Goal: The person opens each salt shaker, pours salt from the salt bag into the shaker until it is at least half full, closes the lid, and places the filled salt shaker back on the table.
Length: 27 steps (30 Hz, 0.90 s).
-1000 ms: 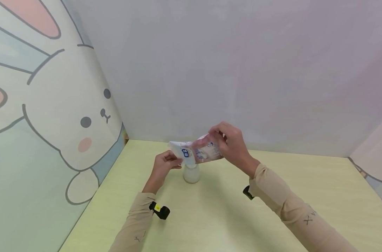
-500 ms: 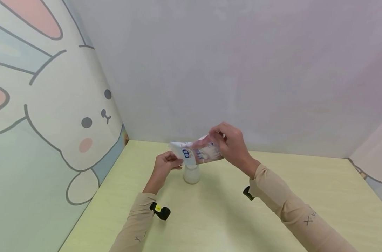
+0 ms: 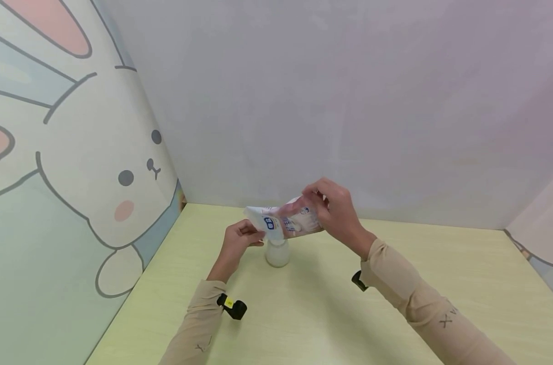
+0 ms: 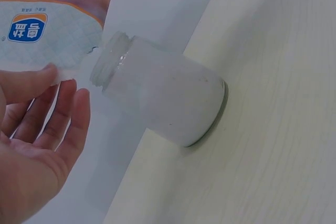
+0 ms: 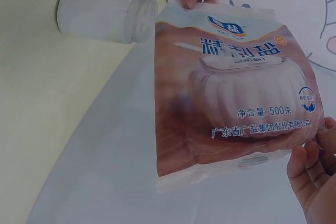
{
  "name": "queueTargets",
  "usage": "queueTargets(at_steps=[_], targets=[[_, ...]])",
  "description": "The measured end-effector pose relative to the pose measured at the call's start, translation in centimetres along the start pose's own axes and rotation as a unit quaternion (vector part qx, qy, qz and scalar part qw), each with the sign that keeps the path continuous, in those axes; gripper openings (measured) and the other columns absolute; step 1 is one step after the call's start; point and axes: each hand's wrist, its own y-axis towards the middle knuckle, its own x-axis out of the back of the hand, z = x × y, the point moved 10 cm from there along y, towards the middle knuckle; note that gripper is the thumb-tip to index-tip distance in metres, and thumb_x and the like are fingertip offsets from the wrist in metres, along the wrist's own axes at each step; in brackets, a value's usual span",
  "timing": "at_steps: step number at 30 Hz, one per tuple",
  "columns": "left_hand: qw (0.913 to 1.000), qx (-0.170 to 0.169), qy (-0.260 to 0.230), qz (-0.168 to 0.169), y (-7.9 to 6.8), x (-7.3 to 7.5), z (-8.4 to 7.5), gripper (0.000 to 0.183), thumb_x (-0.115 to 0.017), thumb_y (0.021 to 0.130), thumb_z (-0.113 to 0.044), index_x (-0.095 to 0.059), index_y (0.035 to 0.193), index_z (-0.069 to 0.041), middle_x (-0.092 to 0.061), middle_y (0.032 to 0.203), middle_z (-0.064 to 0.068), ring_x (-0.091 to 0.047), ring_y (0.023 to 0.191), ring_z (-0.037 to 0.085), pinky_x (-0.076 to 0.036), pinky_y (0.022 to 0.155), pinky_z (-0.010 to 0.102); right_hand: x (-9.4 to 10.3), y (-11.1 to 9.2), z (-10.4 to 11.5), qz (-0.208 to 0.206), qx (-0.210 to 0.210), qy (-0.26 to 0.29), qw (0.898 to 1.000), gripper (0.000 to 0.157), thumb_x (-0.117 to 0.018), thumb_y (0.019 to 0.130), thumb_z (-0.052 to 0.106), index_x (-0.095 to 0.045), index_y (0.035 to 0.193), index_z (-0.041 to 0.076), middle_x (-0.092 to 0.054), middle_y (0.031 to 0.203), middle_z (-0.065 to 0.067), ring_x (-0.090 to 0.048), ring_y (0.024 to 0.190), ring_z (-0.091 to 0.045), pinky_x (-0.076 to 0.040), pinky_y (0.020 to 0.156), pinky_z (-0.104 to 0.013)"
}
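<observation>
A bag of salt, printed brown and pale blue, is held tilted above a glass jar. My left hand pinches the bag's pale-blue end between thumb and fingers, close to the jar's mouth. At the bag's other, raised end, my right hand pinches a bottom corner. In the left wrist view the jar stands on the table, its body whitish up to the neck; the torn bag corner lies beside the rim. Any flow of salt between them cannot be made out.
The pale yellow table meets a grey wall just behind the hands. A side wall with a painted rabbit stands at the left. Black wrist cameras sit on both sleeves.
</observation>
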Motion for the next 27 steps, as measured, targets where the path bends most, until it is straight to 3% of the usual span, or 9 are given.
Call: queueTargets(at_steps=[18,27], targets=[[1.0,-0.004,-0.001,-0.001,0.06,0.03,0.12,0.017,-0.065,0.085,0.005,-0.062,0.101,0.009,-0.067,0.096,0.018,-0.063,0.088,0.04,-0.055,0.079,0.046,0.0,-0.02,-0.04,-0.002,0.001,0.0,1.0,0.016,-0.061,0.084,-0.012,-0.066,0.085,0.003,-0.063,0.08,-0.003,-0.05,0.065,-0.012,-0.042,0.049,-0.025],[1.0,-0.005,-0.006,0.0,0.22,0.01,0.37,0.017,-0.066,0.084,0.006,-0.062,0.1,0.009,-0.068,0.094,0.017,-0.063,0.088,0.042,-0.055,0.079,0.048,0.05,-0.08,-0.03,-0.004,0.001,-0.001,1.0,0.016,-0.063,0.082,-0.013,-0.066,0.085,0.003,-0.063,0.08,-0.004,-0.05,0.065,-0.012,-0.042,0.049,-0.025]])
